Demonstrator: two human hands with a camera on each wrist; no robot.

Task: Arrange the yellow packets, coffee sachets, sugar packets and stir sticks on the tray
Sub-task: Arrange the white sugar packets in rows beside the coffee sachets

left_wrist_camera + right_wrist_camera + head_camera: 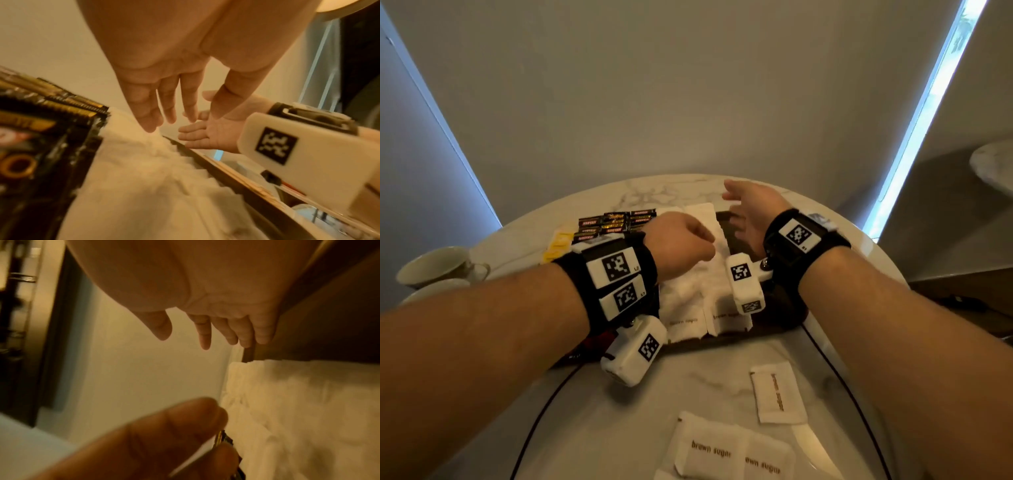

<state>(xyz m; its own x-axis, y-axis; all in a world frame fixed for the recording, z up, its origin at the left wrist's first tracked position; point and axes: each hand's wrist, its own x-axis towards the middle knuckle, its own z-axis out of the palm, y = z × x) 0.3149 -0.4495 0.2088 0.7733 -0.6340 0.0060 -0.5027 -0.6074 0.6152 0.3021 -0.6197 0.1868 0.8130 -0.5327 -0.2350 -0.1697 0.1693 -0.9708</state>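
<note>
Loose sugar packets (779,392) lie on marble table (619,404) by grey wall (688,85); both hands (683,245) (751,205) spread, empty.

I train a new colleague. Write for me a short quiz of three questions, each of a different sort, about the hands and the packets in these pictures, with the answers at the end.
1. True or false: the right hand grips a sugar packet.
2. Multiple choice: the white sugar packets on the tray lie where, relative to the dark coffee sachets?
A. to their right
B. to their left
C. under them
3. Fill in: some brown sugar packets lie not on the tray but on the marble ____.

Key:
1. False; its fingers are spread and hold nothing.
2. A
3. table
</note>
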